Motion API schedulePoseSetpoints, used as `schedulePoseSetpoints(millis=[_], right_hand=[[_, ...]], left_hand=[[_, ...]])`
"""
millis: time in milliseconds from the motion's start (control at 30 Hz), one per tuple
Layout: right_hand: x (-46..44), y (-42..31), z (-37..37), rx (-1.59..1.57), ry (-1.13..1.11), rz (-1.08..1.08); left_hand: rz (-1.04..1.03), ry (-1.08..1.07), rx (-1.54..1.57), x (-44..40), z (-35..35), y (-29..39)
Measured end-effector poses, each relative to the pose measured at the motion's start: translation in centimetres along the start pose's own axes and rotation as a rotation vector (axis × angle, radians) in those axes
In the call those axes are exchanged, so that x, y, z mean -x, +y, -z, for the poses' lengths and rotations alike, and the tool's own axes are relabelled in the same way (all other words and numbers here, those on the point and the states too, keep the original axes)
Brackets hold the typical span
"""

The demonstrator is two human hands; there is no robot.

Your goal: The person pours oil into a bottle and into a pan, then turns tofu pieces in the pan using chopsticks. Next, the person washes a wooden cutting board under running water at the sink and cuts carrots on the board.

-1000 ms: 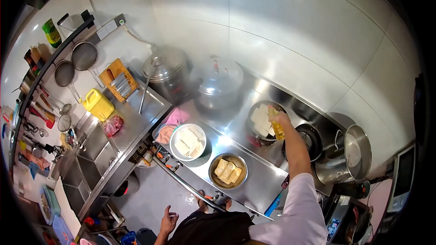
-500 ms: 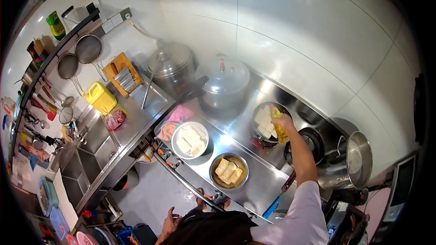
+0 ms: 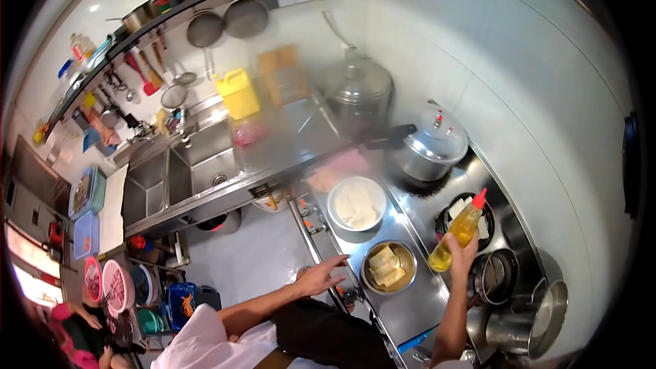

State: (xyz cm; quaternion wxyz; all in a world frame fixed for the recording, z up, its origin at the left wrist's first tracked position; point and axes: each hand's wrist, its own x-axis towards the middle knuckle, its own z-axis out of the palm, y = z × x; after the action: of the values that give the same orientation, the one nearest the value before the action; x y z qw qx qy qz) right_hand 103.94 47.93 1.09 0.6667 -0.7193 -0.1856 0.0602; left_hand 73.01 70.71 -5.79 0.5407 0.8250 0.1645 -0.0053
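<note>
From where I stand, the right hand has its fingers curled round a bottle of yellow liquid, red tip uppermost and leaning toward the table's back edge. The bottle is in the air above the table, partly in front of a dark pan with pale pieces in it. The left hand looks to have nothing in it, fingers loosely spread just beside the front edge, near a steel bowl of golden slabs.

To carry it well, I'd say, grip firmly without squeezing — tip kept high, so nothing dribbles — and keep the forearm off the hot pan's rim.
</note>
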Motion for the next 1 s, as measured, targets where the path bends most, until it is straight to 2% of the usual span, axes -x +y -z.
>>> schedulePoseSetpoints(millis=[33,100,200,300,333,400,433,500,533,600,667,700,733,833,900,1000], right_hand=[[1.6,-1.4,-2.9,-0.032,-0.028,-0.02],[4.2,-2.9,-8.3,-0.11,-0.155,-0.006],[7.3,-2.6,-16.5,-0.036,-0.287,0.006],[9.1,-2.1,-25.1,-0.01,-0.345,0.092],[9.4,-3.0,-27.8,0.02,-0.376,0.099],[9.4,-2.8,-32.7,0.096,-0.432,0.148],[9.1,-2.2,-34.8,0.139,-0.518,0.085],[8.2,-0.6,-37.9,0.228,-0.545,0.234],[7.7,-2.7,-38.9,0.282,-0.525,0.265],[7.0,-1.6,-39.9,0.219,-0.497,0.085],[7.2,0.2,-39.6,0.201,-0.379,-0.051],[7.8,0.6,-39.3,0.079,-0.311,-0.251],[8.4,1.0,-38.5,0.155,-0.272,-0.296],[10.7,2.4,-35.7,0.242,-0.199,-0.497],[12.4,3.3,-34.5,0.086,-0.158,-0.56],[14.4,4.6,-33.7,0.219,-0.203,-0.58]], left_hand=[[-0.142,0.018,-0.044,-1.3,0.1,1.0],[-0.297,0.085,-0.072,-3.2,0.7,3.5],[-0.359,0.186,0.017,-4.1,3.6,4.9],[-0.222,0.324,0.156,-4.4,6.8,0.3],[-0.073,0.332,0.197,-3.7,9.2,0.1],[-0.018,0.396,0.136,-4.6,12.0,-5.3],[0.004,0.41,0.148,-4.8,13.9,-7.4],[0.019,0.455,0.181,-5.5,18.0,-10.7],[0.07,0.514,0.141,-6.4,20.5,-11.0],[0.038,0.568,0.219,-9.0,25.2,-14.6],[0.052,0.637,0.094,-13.4,29.4,-19.8],[-0.047,0.677,0.086,-15.3,31.5,-21.1],[-0.149,0.721,0.084,-17.6,33.5,-22.0],[-0.1,0.777,0.048,-23.6,37.8,-25.2],[-0.12,0.784,-0.006,-27.0,39.5,-28.7],[-0.122,0.805,0.018,-30.9,40.9,-31.6]])
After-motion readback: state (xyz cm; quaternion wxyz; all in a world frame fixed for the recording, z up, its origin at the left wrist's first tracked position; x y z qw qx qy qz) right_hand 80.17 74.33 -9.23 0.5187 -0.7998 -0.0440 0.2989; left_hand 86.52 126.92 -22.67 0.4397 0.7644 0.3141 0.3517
